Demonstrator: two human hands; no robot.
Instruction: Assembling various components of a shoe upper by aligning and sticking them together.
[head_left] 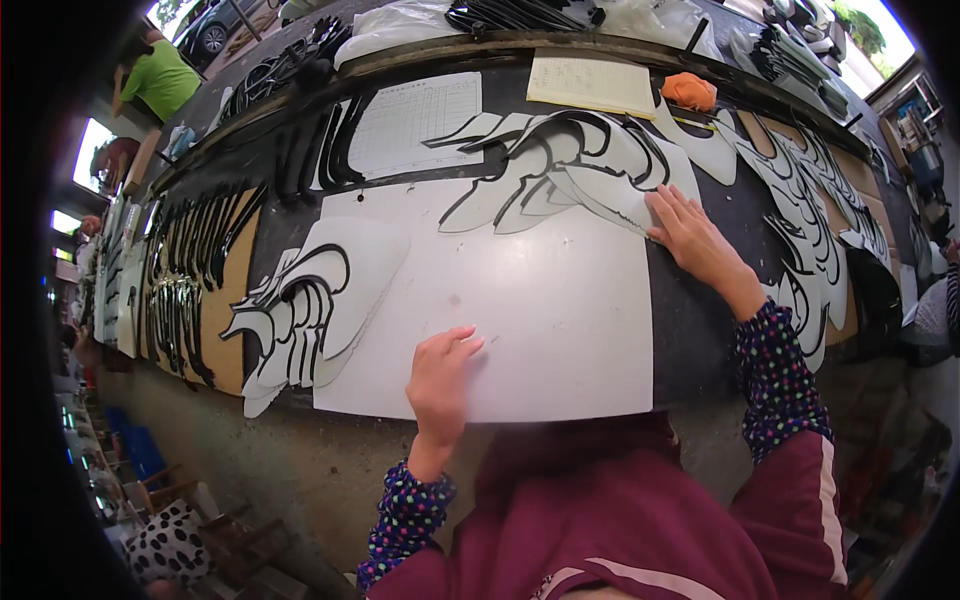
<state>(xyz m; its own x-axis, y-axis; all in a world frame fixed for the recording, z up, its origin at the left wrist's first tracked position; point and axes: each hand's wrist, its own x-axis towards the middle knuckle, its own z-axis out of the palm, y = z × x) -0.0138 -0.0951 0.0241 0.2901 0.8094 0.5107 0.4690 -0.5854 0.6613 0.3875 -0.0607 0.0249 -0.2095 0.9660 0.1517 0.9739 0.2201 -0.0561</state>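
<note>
Two white fans (pixel 600 195) lie spread, remainder unclear; my left hand (pixel 438 385) curls empty, my right hand (pixel 697 242), straight-fingered, touches one.

smooth semi-gloss wht board (pixel 520 345), matt wht pcs (pixel 600 195), glossy blk strips (pixel 177 300)

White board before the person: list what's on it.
Black-edged white pieces overlap the far edge of the white board; a similar stack overlaps its left edge. The left hand is over its near part, contact unclear. What the pieces and stack cover is hidden.
</note>
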